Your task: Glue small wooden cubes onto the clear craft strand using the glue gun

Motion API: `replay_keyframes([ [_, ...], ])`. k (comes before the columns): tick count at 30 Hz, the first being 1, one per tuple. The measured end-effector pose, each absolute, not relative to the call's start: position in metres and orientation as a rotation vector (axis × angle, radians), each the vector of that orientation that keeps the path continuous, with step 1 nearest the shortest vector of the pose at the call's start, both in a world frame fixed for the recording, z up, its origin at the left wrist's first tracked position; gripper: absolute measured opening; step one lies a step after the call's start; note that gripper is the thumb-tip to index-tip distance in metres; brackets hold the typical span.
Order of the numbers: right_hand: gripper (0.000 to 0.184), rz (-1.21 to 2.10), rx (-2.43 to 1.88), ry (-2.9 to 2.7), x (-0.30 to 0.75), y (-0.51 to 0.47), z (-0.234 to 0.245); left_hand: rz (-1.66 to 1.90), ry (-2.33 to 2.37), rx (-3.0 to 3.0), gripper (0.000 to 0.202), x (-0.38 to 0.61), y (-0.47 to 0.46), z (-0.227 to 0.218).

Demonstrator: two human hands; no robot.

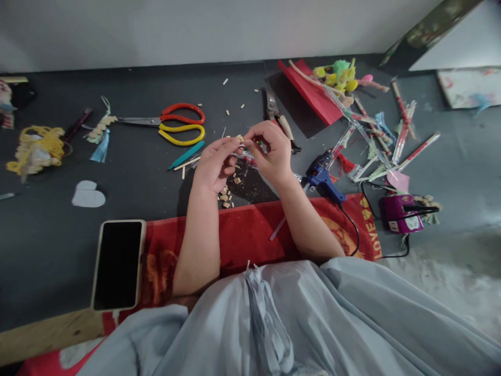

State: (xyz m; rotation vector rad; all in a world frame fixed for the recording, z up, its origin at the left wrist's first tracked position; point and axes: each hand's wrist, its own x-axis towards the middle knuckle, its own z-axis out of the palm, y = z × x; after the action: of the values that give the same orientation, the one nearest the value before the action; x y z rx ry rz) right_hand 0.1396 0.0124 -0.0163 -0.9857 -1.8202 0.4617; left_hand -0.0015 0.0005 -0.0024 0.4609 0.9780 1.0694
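My left hand [214, 163] and my right hand [271, 152] meet above the dark tabletop [136, 172], fingertips pinched together. Between them sits a tiny tan wooden piece [239, 138]; both hands pinch at it, and what else they hold is too small to make out. Below the hands lies a small pile of similar wooden bits [227, 194] and some dust. A blue glue gun [324, 176] rests just right of my right wrist.
Red- and yellow-handled scissors [172, 125] lie at the back left. Pliers [274, 112], red paper [309, 91] and several wrapped sticks [395, 146] sit at the right. A phone [117, 263] lies on a red cloth [242, 232]. A purple device [399, 213] sits at the right.
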Motion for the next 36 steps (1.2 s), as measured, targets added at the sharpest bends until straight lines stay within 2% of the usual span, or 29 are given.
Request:
replay_keyframes([
  [15,0.011,0.443,-0.995,-1.822,0.1398,0.0118,-0.0129,1.096,1.007,0.458,0.007,-0.0003,0.0018,-0.0023],
  [36,0.015,0.575,-0.989,-1.801,0.1410,0.0128,-0.0125,1.181,1.041,0.657,0.016,-0.0016,0.0026,-0.0101],
])
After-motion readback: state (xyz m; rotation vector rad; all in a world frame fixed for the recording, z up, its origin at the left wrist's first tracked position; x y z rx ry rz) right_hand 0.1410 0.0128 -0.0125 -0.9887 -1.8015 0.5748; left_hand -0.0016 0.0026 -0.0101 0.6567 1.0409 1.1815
